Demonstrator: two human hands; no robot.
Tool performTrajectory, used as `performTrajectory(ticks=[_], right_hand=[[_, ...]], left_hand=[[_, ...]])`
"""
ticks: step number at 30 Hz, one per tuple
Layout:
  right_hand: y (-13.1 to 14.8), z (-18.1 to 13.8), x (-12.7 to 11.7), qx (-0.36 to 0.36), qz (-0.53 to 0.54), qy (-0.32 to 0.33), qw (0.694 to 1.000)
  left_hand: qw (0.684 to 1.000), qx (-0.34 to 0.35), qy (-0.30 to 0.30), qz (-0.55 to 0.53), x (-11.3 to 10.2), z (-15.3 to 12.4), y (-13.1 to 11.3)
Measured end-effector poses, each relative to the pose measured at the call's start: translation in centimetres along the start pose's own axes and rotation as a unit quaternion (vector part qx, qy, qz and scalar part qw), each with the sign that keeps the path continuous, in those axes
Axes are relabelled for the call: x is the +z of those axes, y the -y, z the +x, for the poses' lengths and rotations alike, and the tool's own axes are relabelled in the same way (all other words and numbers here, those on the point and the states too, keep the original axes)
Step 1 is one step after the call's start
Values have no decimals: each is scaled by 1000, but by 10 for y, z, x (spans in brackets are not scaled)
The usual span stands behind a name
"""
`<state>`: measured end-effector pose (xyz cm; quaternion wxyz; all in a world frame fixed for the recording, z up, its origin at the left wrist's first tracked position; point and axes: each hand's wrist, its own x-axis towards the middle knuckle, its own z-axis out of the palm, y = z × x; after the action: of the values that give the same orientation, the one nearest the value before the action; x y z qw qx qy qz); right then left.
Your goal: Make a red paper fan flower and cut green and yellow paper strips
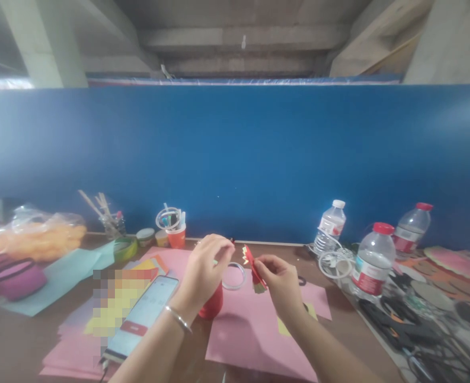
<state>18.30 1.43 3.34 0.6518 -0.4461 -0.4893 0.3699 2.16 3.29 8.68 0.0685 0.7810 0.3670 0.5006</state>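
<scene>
Between the thumb and fingers of my right hand [280, 276] is a small red paper piece [254, 266] with a cream zigzag edge, held upright above the pink paper [250, 335]. My left hand [208, 263], a silver bangle on its wrist, is raised with its fingertips drawn together; what they hold, if anything, is hidden. Just under that hand stands a red cylindrical object [212, 306], its top covered by the hand. A clear ring-shaped roll [233, 276] lies on the pink paper between my two hands.
A phone [145, 316] lies on coloured sheets at left. Behind stand an orange cup [176, 238] of pens and a green tape roll [125, 249]. Plastic bottles [373, 260], a white cable [336, 265] and dark tangled items [402, 319] crowd the right. A blue partition [235, 159] rises behind.
</scene>
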Motion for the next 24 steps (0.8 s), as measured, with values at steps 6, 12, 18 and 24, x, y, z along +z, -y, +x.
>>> performTrajectory(ticks=[6, 12, 18, 24], right_hand=[[-10, -10, 4, -45, -50, -65, 996], [-29, -29, -10, -25, -73, -100, 992], [-44, -33, -22, 38, -26, -97, 994], [-50, -36, -21, 46, -48, -47, 997]], left_hand=[[835, -388, 114, -372, 36, -33, -7], [706, -496, 46, -503, 83, -83, -19], [715, -477, 17, -511, 95, -97, -16], [708, -491, 33, -507, 104, -108, -4]])
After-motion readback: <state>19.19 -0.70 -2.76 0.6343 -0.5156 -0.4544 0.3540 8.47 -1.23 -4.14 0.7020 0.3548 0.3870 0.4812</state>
